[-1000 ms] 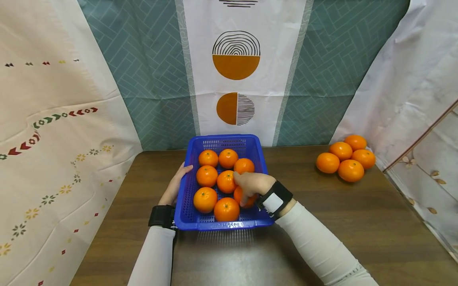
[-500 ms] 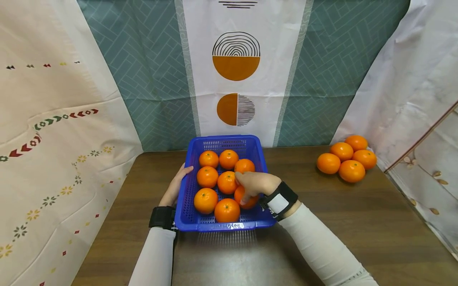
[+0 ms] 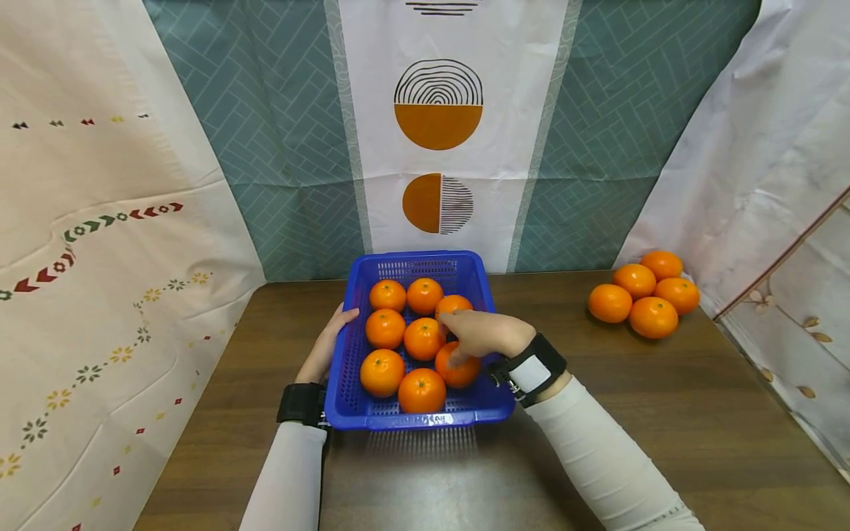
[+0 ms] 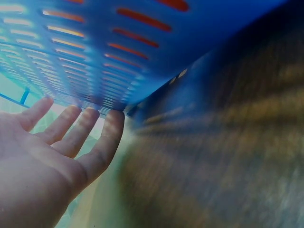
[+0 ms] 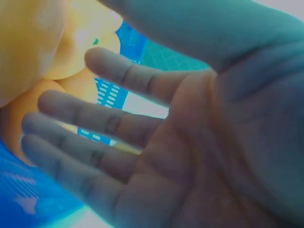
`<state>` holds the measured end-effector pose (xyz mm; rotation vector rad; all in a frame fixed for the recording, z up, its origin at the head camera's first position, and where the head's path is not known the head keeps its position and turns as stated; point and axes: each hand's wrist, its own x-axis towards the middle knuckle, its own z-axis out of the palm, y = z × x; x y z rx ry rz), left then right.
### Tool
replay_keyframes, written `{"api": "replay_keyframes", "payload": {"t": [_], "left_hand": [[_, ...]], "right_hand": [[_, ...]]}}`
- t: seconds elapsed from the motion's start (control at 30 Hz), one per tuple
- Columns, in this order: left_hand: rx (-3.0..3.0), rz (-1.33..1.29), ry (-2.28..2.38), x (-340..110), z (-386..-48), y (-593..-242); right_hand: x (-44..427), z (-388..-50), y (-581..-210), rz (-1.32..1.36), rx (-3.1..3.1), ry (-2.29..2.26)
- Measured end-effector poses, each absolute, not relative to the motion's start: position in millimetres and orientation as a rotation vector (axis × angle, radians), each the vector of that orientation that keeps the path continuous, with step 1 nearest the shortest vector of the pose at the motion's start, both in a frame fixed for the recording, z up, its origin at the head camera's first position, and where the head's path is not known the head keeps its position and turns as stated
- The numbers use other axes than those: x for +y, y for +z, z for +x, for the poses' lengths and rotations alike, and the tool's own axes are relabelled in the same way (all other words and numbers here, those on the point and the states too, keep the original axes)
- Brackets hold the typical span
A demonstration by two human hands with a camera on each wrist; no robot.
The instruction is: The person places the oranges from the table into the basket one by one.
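A blue plastic basket (image 3: 418,421) with slotted walls sits on the wooden table, holding several oranges (image 3: 385,328). Along its left side is my left hand (image 3: 325,345), its fingers (image 4: 108,137) extended against the outer wall; in the head view a fingertip reaches over the rim. My right hand (image 3: 490,333) hovers over the basket's right side, above the front-right orange (image 3: 458,367). Its fingers (image 5: 90,116) look straight and spread in the right wrist view, with nothing held in the palm. Part of the back-right orange (image 3: 454,304) is hidden behind this hand.
Several more oranges (image 3: 653,317) are grouped at the table's back right, near the pale cloth. A patterned curtain (image 3: 438,221) hangs right behind the basket. The brown table (image 3: 617,413) extends to the right and in front.
My right hand has risen slightly and shifted right, away from the front-right orange, which shows more now. The left hand and the basket have stayed in place.
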<state>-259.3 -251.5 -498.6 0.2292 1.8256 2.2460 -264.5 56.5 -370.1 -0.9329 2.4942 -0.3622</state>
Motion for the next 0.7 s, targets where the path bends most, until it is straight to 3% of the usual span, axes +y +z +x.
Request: {"api": "replay_keyframes", "payload": {"t": [0.7], "left_hand": [[1.801,0.219,2.252,-250,-257,-498]], "right_hand": [[84,-275,-356,-1.097,2.715,-0.702]]}}
